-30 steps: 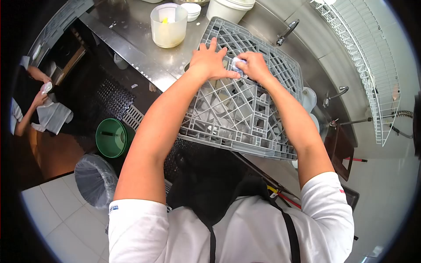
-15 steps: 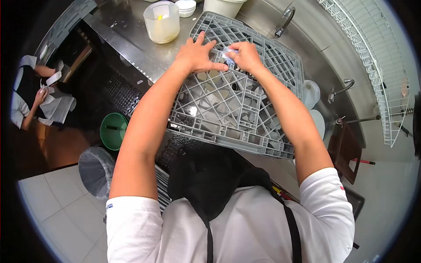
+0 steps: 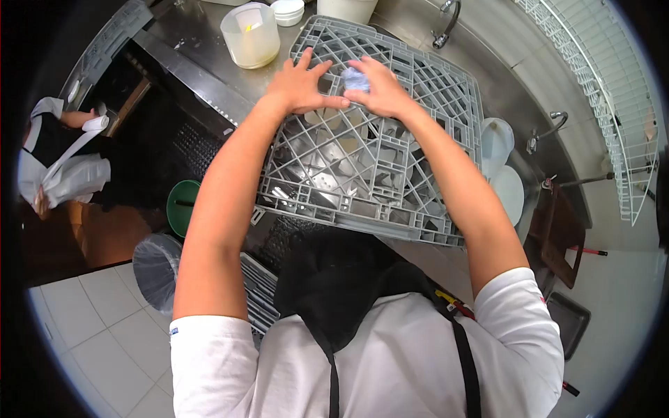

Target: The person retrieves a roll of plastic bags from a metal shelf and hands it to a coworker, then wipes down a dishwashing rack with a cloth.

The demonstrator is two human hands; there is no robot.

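A grey plastic lattice dish rack lies across the metal sink counter in front of me. My left hand rests on its far left part with the fingers spread, holding nothing. Close beside it, my right hand has its thumb and fingers around a crumpled bluish-white cloth, over the rack's bars. Whether the cloth is pressed against the bars I cannot tell. Through the lattice, metal surfaces and pale round shapes show, partly hidden by the bars.
A translucent tub and stacked white bowls stand beyond the rack. Taps and a wire shelf line the right wall. A green bucket and lined bin are at left, near a person holding a white roll.
My right hand has loosened, its thumb and fingers wider apart, showing more of the cloth. The left hand stays spread on the rack. The other person's lower hand has dropped, stretching white material from the roll.
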